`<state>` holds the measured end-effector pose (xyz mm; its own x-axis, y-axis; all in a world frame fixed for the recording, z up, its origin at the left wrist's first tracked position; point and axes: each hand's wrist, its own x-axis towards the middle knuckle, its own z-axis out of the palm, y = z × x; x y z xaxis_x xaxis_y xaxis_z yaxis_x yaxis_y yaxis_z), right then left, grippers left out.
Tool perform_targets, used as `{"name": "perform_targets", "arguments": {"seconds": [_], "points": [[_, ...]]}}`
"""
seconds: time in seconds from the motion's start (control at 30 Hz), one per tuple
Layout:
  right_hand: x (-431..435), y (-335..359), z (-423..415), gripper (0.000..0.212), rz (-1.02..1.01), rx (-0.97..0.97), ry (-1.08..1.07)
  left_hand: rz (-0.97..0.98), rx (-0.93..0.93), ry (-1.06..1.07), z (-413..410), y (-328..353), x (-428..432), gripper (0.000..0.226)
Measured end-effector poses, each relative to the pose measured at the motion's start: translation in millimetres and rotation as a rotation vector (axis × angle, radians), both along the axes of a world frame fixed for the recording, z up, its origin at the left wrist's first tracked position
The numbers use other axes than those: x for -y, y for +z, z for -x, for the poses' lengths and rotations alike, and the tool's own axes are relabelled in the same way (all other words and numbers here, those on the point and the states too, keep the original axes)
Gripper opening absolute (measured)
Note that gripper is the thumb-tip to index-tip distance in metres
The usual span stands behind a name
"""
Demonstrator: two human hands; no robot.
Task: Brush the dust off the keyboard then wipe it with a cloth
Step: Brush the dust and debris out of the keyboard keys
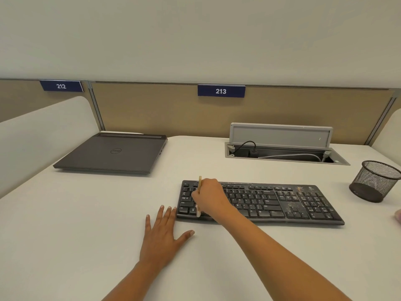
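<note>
A black keyboard [282, 203] lies on the white desk [86, 224], with pale dust specks on its right keys. My right hand [209, 197] grips a thin wooden-handled brush [199, 183] over the keyboard's left end; the handle sticks up past my knuckles and the bristle end [198, 212] reaches the front keys. My left hand [162, 233] lies flat on the desk with fingers spread, its fingertips just beside the keyboard's left front corner. A pinkish thing [398, 216] at the right edge is mostly cut off; I cannot tell whether it is the cloth.
A closed dark laptop [112, 153] sits at the back left. An open cable hatch [282, 148] with cords is set into the desk behind the keyboard. A black mesh pen cup [374, 181] stands at the right. Tan partition panels [162, 109] close the back.
</note>
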<state>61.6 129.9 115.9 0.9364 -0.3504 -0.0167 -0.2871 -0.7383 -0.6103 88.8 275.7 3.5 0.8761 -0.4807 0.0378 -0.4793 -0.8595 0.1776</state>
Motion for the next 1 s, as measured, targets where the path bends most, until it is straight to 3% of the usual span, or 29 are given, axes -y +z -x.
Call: {"name": "perform_targets", "arguments": {"seconds": [0.2, 0.3, 0.57, 0.73, 0.83, 1.0], "points": [[12.5, 10.5, -6.8, 0.027, -0.074, 0.066, -0.082, -0.014, -0.002, 0.000, 0.0, 0.6, -0.1, 0.135], [11.4, 8.1, -2.7, 0.038, -0.026, 0.157, -0.095, -0.010, -0.001, -0.002, 0.2, 0.0, -0.2, 0.134], [-2.2, -8.9, 6.3, 0.044, -0.016, 0.088, -0.033, 0.000, -0.013, 0.000, -1.1, -2.2, -0.3, 0.134], [0.3, -2.2, 5.6, 0.035, -0.063, -0.006, -0.048, -0.007, -0.011, -0.005, -0.4, -0.8, 0.3, 0.137], [6.4, 3.6, 6.3, 0.022, -0.135, 0.027, -0.067, -0.022, -0.005, -0.007, -0.6, -0.1, 0.4, 0.137], [7.0, 2.0, 9.6, 0.020, -0.121, 0.086, -0.069, -0.010, -0.006, -0.012, -1.0, -0.7, 0.2, 0.136]]}}
